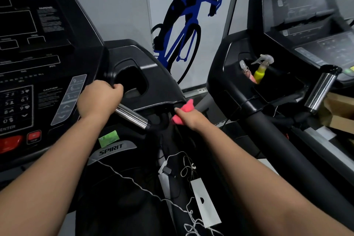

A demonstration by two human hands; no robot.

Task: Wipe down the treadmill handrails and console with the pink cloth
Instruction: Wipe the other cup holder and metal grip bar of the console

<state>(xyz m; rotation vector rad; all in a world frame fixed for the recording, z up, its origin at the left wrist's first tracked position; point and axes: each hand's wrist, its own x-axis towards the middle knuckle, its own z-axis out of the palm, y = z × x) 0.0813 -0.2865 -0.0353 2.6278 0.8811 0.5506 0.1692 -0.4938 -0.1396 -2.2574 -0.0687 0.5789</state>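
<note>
A black treadmill console (34, 48) fills the left, with a keypad and a cup holder tray (153, 82) on its right side. My left hand (99, 99) grips the upper end of the chrome pulse grip (132, 118) on the handrail. My right hand (191, 119) holds the bunched pink cloth (184, 111) against the underside of the tray's right edge, beside the black handrail bend (162, 120). Part of the cloth is hidden under my fingers.
A second treadmill (287, 101) stands to the right, with a yellow spray bottle (261, 72) in its cup holder and a chrome grip (321, 90). A white cord with a tag (205, 201) hangs below. Cardboard boxes (339, 113) sit far right. A red stop button (9, 142) is at lower left.
</note>
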